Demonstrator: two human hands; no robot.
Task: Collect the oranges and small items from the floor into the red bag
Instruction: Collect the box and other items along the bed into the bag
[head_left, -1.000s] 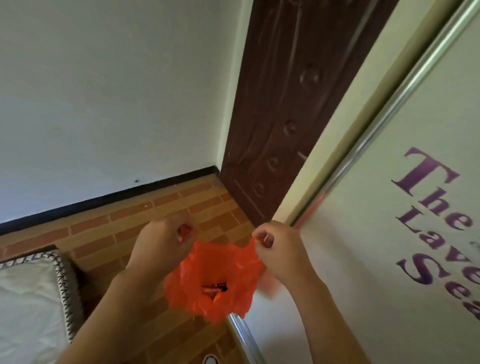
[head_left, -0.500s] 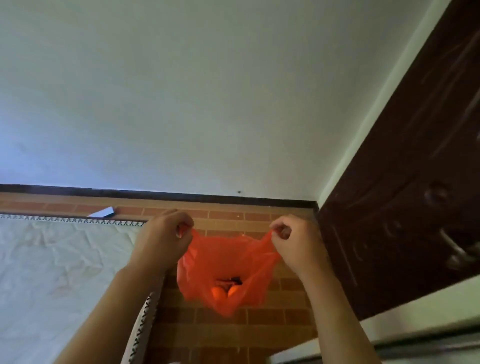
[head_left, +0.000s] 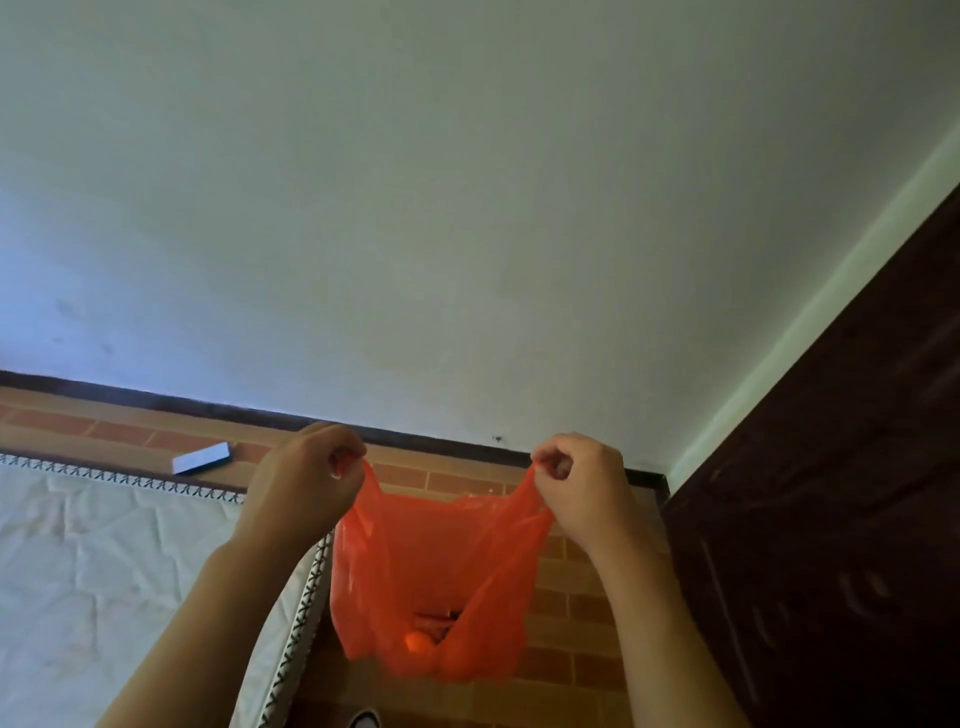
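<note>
I've spread the red bag (head_left: 434, 571) wider than half a second ago, my left hand (head_left: 306, 486) and right hand (head_left: 582, 486) each pinching a handle, it hangs above the brick floor (head_left: 571, 597) with oranges (head_left: 421, 643) at its bottom, so collecting looks nearly finished

Translucent orange-red for the red bag (head_left: 436, 561), with brighter orange rounds of the oranges (head_left: 421, 643) glowing through its bottom and something dark just above them. Behind the red bag, brick-patterned floor (head_left: 582, 597) in tan and reddish brown with pale joints. Left of the red bag, off-white creased mattress (head_left: 104, 561), edged in a black cross-stitch pattern. Beyond that mattress, a small box (head_left: 202, 458), white and grey. Above the floor, black skirting (head_left: 208, 408) under a pale grey-white wall (head_left: 467, 208). Right of the red bag, very dark brown door (head_left: 857, 493).
</note>
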